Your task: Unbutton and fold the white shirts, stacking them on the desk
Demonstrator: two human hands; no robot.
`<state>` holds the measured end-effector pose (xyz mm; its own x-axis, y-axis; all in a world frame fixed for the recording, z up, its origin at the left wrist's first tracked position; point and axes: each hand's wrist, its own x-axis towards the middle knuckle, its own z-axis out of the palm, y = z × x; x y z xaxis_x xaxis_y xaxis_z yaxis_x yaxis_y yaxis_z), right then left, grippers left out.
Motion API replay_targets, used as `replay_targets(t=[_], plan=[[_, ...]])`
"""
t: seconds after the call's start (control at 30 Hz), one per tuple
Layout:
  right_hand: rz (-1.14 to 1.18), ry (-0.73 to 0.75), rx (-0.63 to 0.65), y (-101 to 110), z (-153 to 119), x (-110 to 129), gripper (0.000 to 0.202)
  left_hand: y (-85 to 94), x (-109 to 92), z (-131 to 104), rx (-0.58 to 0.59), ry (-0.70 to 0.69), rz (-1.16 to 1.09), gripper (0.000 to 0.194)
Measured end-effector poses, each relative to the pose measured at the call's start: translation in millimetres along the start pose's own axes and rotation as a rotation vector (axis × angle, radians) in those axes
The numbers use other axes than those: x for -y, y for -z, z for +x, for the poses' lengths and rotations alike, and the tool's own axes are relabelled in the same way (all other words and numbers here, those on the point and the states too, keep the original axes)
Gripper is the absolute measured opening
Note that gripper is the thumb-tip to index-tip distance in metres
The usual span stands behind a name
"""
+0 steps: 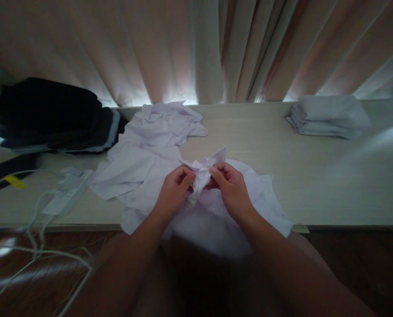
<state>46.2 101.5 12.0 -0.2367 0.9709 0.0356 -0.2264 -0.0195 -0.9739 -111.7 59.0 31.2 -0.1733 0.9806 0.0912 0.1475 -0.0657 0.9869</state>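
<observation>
A white collared shirt [261, 193] lies spread at the front edge of the table, its lower part hanging toward my lap. My left hand [176, 187] pinches the shirt near its collar between thumb and fingers. On the other side of the collar, my right hand [228, 180] grips the cloth the same way. One collar point sticks up between and beyond my hands. Small details under my fingertips are hidden. Just left of and behind this shirt, more crumpled white clothing [160, 127] lies in a loose heap that touches it.
Dark folded clothes [54, 114] are stacked at the back left. A white power strip [67, 193] with cables sits at the left front, its cords dropping to the floor. Folded white clothes [328, 116] rest at the back right. Curtains [170, 48] hang behind the pale table [348, 185].
</observation>
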Motion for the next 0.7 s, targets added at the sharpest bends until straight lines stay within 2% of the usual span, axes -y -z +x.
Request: replay_targets(t=[0.07, 0.13, 0.2, 0.27, 0.43, 0.53, 0.63, 0.7], plan=[[0.037, -0.007, -0.017, 8.8, 7.8, 3.0, 0.028, 7.5, 3.9, 2.3, 0.086, -0.048, 0.144, 0.018], [0.052, -0.009, -0.044, 18.0, 16.9, 7.1, 0.029, 16.5, 6.1, 3.4, 0.215, -0.086, 0.310, 0.024], [0.048, -0.020, -0.063, 24.7, 25.5, 10.9, 0.029, 24.7, 6.1, 3.9, 0.365, -0.067, 0.451, 0.028], [0.042, -0.043, -0.053, 27.7, 31.9, 13.2, 0.030, 30.2, 4.5, 4.6, 0.415, -0.031, 0.526, 0.028], [-0.026, -0.041, 0.042, 30.2, 31.6, 15.3, 0.041, 33.4, 3.9, 8.5, 0.165, -0.004, 0.517, 0.031], [-0.343, 0.024, 0.101, 37.3, 22.0, 17.4, 0.047, 33.6, 6.9, 10.0, 0.087, 0.014, 0.528, 0.035], [-0.752, 0.065, 0.344, 43.7, 11.8, 21.7, 0.033, 34.0, 8.8, 9.6, 0.080, 0.021, 0.551, 0.039], [-0.895, 0.073, 0.501, 45.2, 7.8, 25.7, 0.027, 33.8, 9.0, 9.0, 0.091, 0.018, 0.553, 0.040]])
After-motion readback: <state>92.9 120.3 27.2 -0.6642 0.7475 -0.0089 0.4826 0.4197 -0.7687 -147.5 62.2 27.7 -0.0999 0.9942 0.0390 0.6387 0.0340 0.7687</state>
